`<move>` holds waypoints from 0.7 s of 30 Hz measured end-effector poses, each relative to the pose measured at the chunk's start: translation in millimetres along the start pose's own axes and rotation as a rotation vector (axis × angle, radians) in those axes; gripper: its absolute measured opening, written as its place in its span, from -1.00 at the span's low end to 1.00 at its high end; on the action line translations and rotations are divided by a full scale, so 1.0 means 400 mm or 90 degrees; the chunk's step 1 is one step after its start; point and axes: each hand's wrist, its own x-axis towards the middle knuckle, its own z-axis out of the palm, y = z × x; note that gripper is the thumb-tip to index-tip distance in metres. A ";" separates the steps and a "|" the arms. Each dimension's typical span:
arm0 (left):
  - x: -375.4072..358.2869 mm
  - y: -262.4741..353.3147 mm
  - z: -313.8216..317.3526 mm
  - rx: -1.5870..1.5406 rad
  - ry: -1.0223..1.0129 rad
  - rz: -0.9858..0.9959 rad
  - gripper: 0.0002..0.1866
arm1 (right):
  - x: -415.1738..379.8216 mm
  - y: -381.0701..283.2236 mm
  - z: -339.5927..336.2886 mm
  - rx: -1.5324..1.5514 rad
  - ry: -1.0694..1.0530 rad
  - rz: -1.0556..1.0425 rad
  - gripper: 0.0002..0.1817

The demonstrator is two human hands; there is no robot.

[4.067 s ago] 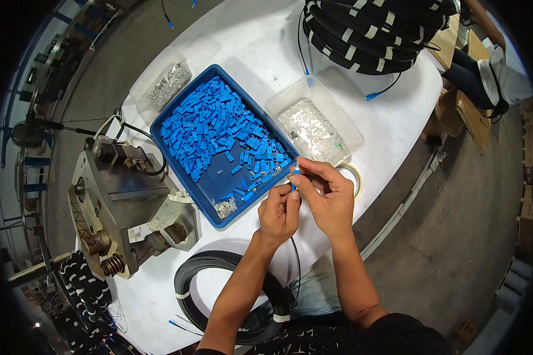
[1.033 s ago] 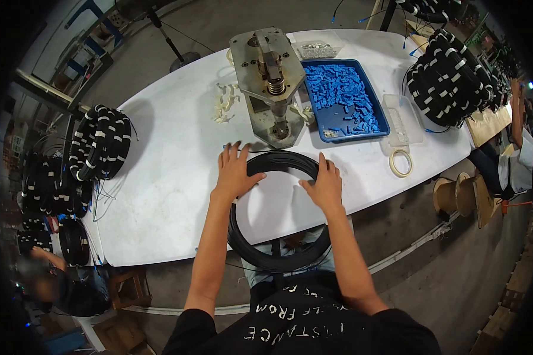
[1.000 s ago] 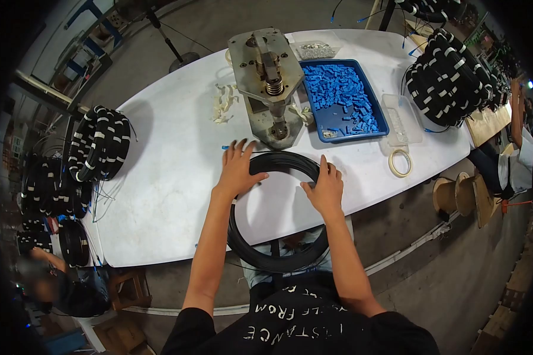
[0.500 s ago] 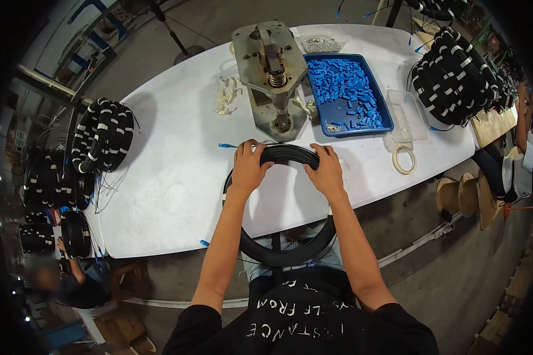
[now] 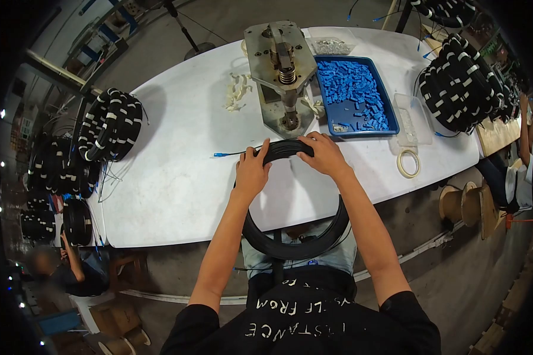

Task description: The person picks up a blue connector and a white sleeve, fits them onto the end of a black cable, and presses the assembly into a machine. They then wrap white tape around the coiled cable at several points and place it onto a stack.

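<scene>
Cable coil [image 5: 284, 148] is in front of the press [image 5: 278, 65], near side hanging off the table [image 5: 177, 207]. Grip?

Left hand [image 5: 252, 173] and right hand [image 5: 324, 156] both grasping its top. If they loosen, it could slide lapward; blue connector [image 5: 220, 155], poking out front-left of press, might snag. Roomier left of press; blue tray [image 5: 346, 111] crowds the right.

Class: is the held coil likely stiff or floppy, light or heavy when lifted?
The coil would probably flex but keep its shape, since its many turns form a round loop. It may feel fairly heavy, being thickly wound. The blue connector could swing, sticking out past the left hand on a thin lead.
</scene>
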 end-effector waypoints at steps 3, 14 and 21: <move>0.010 0.003 -0.016 0.007 -0.013 0.019 -0.42 | -0.008 -0.008 -0.001 0.009 0.012 0.039 -0.53; 0.001 0.000 0.015 -0.008 0.063 0.049 -0.37 | -0.016 -0.002 -0.012 0.168 0.089 0.043 -0.66; 0.024 -0.047 -0.003 -0.486 0.161 -0.086 -0.57 | -0.076 0.063 -0.064 0.492 0.318 0.239 -0.75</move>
